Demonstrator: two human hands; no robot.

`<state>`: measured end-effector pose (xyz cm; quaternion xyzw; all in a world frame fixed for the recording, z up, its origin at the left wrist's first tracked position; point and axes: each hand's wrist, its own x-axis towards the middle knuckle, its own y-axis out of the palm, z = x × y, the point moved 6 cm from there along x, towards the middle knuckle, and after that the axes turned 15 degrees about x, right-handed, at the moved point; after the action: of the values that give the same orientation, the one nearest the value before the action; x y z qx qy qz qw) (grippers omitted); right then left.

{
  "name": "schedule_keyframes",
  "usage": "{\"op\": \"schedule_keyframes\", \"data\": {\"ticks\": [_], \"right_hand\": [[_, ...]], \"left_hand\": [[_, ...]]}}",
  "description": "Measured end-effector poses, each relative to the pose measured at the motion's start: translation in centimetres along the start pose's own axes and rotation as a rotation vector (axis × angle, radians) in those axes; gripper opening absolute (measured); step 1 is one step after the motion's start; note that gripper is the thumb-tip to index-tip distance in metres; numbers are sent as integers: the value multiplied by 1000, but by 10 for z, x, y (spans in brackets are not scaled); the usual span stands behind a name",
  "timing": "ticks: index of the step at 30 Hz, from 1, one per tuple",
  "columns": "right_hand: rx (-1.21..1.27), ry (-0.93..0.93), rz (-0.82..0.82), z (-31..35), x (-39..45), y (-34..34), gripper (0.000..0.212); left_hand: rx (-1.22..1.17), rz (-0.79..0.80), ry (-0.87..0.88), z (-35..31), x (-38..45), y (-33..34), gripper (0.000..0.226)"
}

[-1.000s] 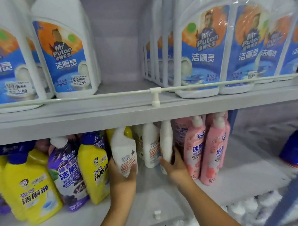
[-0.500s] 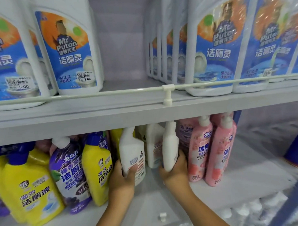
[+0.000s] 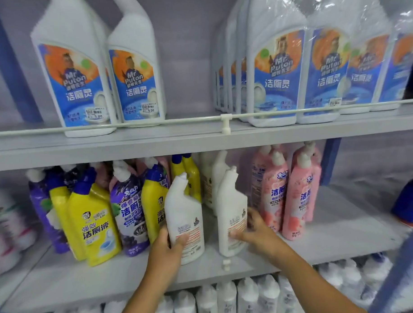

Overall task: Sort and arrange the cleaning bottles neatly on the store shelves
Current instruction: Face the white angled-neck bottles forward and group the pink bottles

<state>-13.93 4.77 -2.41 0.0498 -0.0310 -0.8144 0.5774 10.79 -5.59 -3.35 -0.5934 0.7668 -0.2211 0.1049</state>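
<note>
Two white angled-neck cleaner bottles stand near the front of the middle shelf [image 3: 344,233]. My left hand [image 3: 165,253] grips the left white bottle [image 3: 184,215] at its lower left side. My right hand [image 3: 256,234] wraps around the base of the right white bottle [image 3: 231,211]. More white bottles [image 3: 212,179] stand behind them. Yellow bottles [image 3: 93,226] and purple bottles [image 3: 130,210] stand to the left, pink bottles [image 3: 296,195] to the right.
The upper shelf carries big white Mr Puton bottles [image 3: 74,79] behind a white rail [image 3: 225,119], with a gap in the middle. A blue bottle [image 3: 408,203] sits at the far right. White bottles [image 3: 229,298] fill the shelf below. A small white clip [image 3: 225,264] stands at the shelf edge.
Both white bottles have been drawn forward toward the shelf's front edge. My head has pulled back, so more of the upper and lower shelves shows.
</note>
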Motion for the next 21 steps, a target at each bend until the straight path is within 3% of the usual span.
{"op": "schedule_keyframes", "data": {"ticks": [4, 12, 15, 18, 21], "right_hand": [[-27, 25, 66, 1, 1, 2, 68], [-66, -126, -70, 41, -56, -6, 48], [-76, -187, -25, 71, -86, 0, 52], [-92, -223, 66, 104, -116, 18, 58], [-71, -272, 141, 144, -144, 39, 65]], "left_hand": [[-17, -22, 2, -5, -20, -7, 35], [-21, -95, -19, -24, -91, -43, 24], [-80, -118, 31, -50, -127, -71, 28], [-129, -133, 107, -87, -157, -101, 52], [-172, -166, 176, -128, -171, -133, 36]]}}
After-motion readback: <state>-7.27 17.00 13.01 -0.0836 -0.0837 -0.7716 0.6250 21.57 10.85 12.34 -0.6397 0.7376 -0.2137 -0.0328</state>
